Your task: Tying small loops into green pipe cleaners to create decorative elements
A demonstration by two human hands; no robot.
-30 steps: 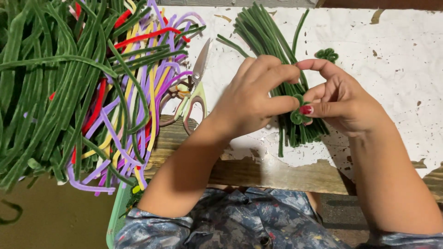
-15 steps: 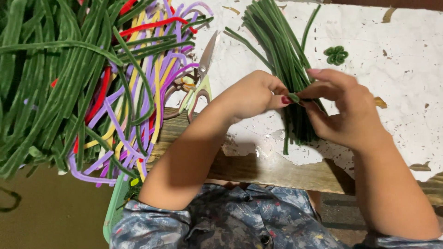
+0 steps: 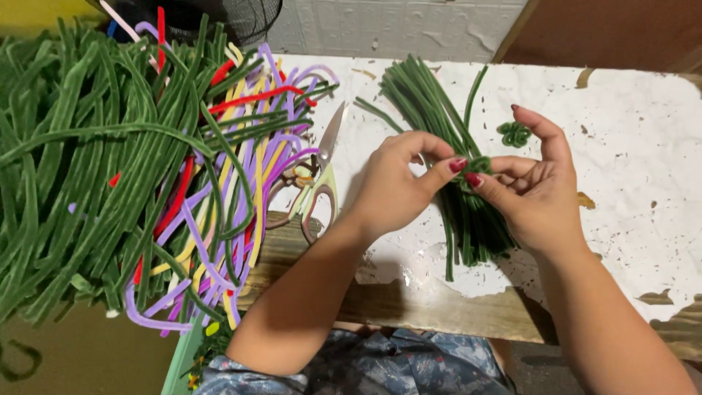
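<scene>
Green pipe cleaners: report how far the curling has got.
Done: one finished green curl lies on the white table. In hand: the left hand and right hand pinch a second small green coil between their fingertips. Left: the bundle of straight green stems under the hands, and a much bigger mixed pile beside the scissors.

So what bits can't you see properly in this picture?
Head view only:
- The small green piece pinched between the left hand and right hand: fingertips cover most of it, so its shape is unclear.
- The scissors: handles partly under the coloured fuzzy stems.
- The big green stem pile: cut off by the left edge.
- The table: near edge hidden by the arms.
</scene>
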